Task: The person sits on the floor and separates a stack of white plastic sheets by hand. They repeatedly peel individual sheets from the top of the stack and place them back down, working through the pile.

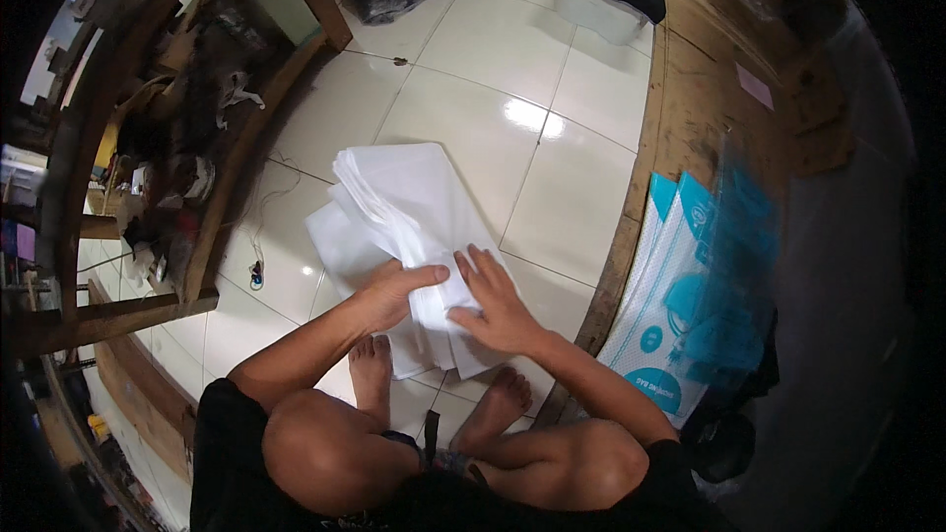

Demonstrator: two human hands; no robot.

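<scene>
The stack of white bags lay on the tiled floor, just ahead of the person's bare feet, its near end under both hands. The left hand pressed flat on the near left part of the stack, fingers together and pointing right, thumb stretched toward the other hand; the right hand lay beside it, nearly touching, fingers spread apart and flat on the top sheet — neither hand was closed round anything. The bags looked thin, light and limp, probably plastic or soft film, and glossy enough to slide over one another and over the smooth tiles. The far end fanned out in loose, uneven layers, which suggested that the stack would slump and spill if lifted by one corner. A safer hold seemed to be the near edge, pinched through all layers with both hands, or a flat palm underneath. To the right, against a wooden frame, leaned blue-printed sacks; cluttered shelves stood to the left.
</scene>
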